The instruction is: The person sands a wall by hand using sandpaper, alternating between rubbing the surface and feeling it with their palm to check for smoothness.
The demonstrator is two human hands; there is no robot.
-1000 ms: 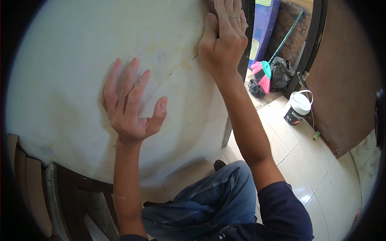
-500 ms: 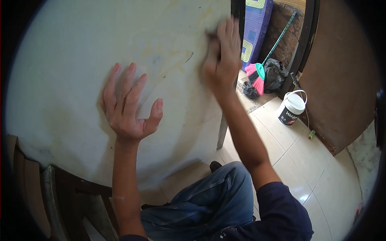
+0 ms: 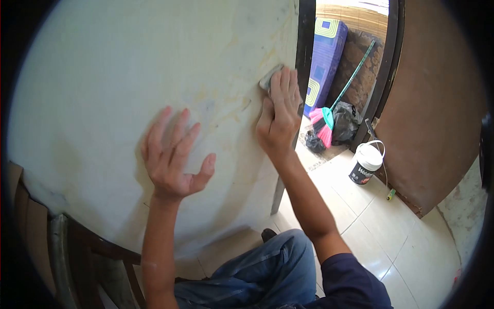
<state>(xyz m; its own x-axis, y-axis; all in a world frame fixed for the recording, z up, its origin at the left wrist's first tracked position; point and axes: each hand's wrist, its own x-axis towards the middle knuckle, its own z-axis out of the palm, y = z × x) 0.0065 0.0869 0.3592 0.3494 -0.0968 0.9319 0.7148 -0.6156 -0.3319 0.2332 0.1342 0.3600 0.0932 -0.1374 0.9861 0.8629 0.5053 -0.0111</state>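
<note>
Right hand (image 3: 279,113): fingers together, pressed over a grey pad (image 3: 269,78) on the pale wall (image 3: 118,62), near its dark right edge. Left hand (image 3: 172,154): open, empty, fingers spread, against or just over the wall; contact unclear. The hands are apart. Right, on the tiled floor (image 3: 339,193): white-lidded bucket (image 3: 368,160), upright, contents hidden. Beyond it, a black plastic bag (image 3: 346,122) beside a pink-and-green broom (image 3: 323,123); contents cannot be seen.

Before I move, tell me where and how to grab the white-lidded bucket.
I'd take the bucket by the crown of its handle, reaching from above and hooking under it: the handle arches up over the lid, and the bucket stands upright on the tiled floor.
</note>
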